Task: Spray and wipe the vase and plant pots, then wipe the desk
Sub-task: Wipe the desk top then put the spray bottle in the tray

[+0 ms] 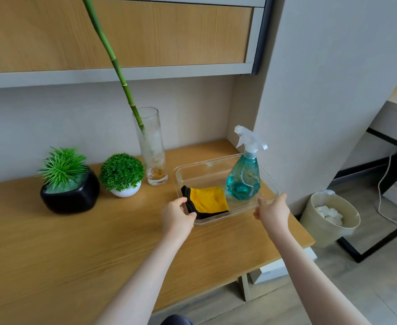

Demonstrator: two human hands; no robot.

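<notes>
A wooden bench (52, 242) carries, left to right, a black pot (69, 195), a white pot (126, 191), a glass vase (151, 151) and a clear tray (225, 216) near its right end.

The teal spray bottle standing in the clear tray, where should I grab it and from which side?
Grip the narrow neck of the teal plastic spray bottle just under its white trigger head, coming from the right with the right hand. The body bulges wide below, and the nozzle points left, so the trigger would likely meet your fingers.
</notes>
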